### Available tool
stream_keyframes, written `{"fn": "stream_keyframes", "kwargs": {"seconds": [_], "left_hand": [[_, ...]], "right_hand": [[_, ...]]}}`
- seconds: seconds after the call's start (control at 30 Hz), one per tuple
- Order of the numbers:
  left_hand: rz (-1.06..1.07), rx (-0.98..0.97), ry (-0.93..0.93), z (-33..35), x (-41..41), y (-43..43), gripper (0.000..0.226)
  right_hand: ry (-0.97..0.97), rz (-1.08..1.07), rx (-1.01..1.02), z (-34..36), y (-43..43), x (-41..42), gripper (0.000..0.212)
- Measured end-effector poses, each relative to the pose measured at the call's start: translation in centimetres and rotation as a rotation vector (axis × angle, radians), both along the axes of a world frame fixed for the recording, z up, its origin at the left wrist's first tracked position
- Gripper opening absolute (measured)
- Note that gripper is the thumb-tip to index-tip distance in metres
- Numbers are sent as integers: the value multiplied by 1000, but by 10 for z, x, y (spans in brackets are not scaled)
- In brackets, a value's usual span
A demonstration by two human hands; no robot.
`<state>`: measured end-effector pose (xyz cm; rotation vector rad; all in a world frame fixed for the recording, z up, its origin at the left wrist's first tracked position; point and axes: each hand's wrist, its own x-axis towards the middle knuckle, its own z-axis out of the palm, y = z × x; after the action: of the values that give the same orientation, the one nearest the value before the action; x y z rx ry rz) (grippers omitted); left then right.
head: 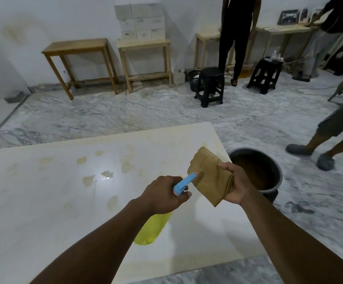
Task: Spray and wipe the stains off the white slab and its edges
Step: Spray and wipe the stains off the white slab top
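Observation:
A large white slab (49, 201) lies on the marble floor, marked with several brownish stains (88, 179) across its far half and along its far edge. My left hand (164, 194) is shut on a spray bottle (152, 228) with a yellow-green body and a blue nozzle that points at a folded brown cloth (208, 174). My right hand (236, 184) holds that cloth up over the slab's right side, a short gap from the nozzle.
A dark pot (269, 160) of brown liquid stands on the floor by the slab's right edge. Another person's legs and grey slippers (314, 155) are at the right. Black stools (210, 86), wooden tables (80, 48) and stacked boxes line the far wall.

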<state>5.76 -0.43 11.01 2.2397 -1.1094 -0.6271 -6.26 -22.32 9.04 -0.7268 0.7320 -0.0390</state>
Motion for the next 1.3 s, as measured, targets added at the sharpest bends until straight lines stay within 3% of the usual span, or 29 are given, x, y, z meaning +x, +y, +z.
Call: {"fn": "stream_keyframes", "kwargs": {"seconds": [0.2, 0.3, 0.4, 0.47, 0.57, 0.67, 0.73, 0.83, 0.97, 1.3], "left_hand": [[-5, 70, 28, 1, 10, -6, 31], [31, 38, 133, 7, 18, -7, 27], [133, -22, 158, 7, 35, -8, 34], [214, -39, 185, 2, 49, -10, 26], [320, -59, 198, -9, 70, -19, 19], [429, -88, 199, -26, 92, -36, 16], [486, -88, 222, -40, 105, -49, 14], [540, -112, 265, -58, 118, -66, 11], [546, -130, 253, -82, 125, -88, 10], [518, -162, 241, -97, 92, -74, 10]], "right_hand": [[103, 80, -52, -13, -10, 2, 40], [349, 390, -248, -20, -22, 4, 33], [647, 835, -599, -22, -48, 24, 39], [698, 1045, -830, -19, -72, 57, 42], [584, 1152, -1133, -15, -123, 136, 34], [387, 925, -1357, -34, -181, 222, 27], [276, 725, -1477, -59, -210, 265, 35], [190, 670, -1555, -108, -229, 296, 46], [104, 906, -1634, -196, -232, 285, 53], [-98, 868, -1724, -235, -187, 206, 59]]}}
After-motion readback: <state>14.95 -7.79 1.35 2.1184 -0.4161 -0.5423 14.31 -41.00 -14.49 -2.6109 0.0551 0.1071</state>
